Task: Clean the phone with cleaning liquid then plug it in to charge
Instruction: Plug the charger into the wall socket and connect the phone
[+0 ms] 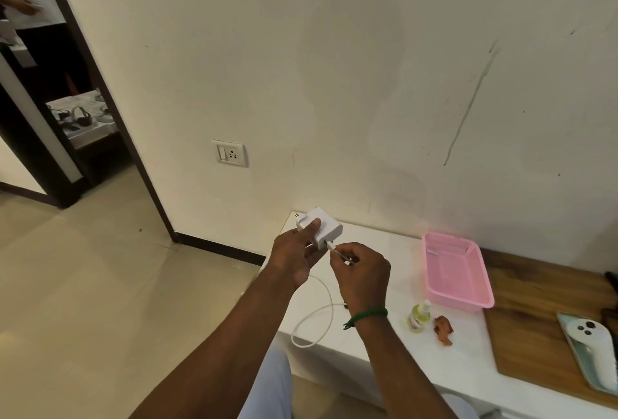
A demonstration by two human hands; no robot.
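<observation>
A pale flat phone point(583, 338) lies back-up on a brown wooden board point(535, 311), well right of the hands and cut off by the frame edge. The left hand point(296, 256) grips a white square charger block point(326, 228), steadying it while the right hand point(363, 273) pinches the plug of a thin white cable point(331, 295) at its port. Whether the plug is seated is unclear.

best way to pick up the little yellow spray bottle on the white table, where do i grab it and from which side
Grip round the yellow body of the spray bottle, below its white nozzle, coming from the near side. It stands upright and the body is its widest part. The pink basket sits behind it and the orange cloth close on its right, so the front looks freest.
</observation>
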